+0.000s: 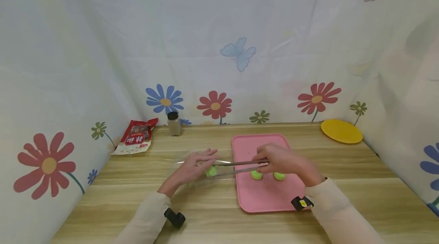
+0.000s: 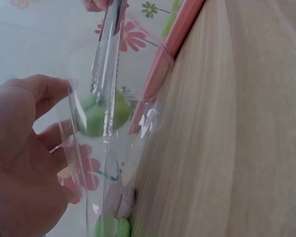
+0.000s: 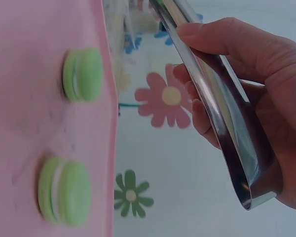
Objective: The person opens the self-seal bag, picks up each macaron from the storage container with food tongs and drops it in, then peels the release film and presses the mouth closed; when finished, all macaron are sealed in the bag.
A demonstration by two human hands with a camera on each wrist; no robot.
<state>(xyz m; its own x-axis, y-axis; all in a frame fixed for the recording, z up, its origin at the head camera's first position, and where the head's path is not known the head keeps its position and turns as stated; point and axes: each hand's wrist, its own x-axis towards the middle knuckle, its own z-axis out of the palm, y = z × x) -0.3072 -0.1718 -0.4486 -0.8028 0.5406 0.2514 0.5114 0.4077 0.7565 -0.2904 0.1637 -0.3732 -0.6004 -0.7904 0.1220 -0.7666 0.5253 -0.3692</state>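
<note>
Left hand (image 1: 195,168) grasping the edge of a clear bag (image 2: 117,160), right hand (image 1: 277,159) wrapped round metal tongs (image 3: 222,108) whose tips are at a green macaron (image 2: 89,121) inside it, squeeze unclear. Film looks thin, limp, probably slippery; macaron likely light and crushable, best held gently across its shells, bag by its mouth edge. Bag is over the wooden table (image 1: 205,206), beside the left rim of a pink tray (image 1: 262,200) bearing two more macarons (image 1: 256,175); rim might snag, most room nearside, left of tray.
</note>
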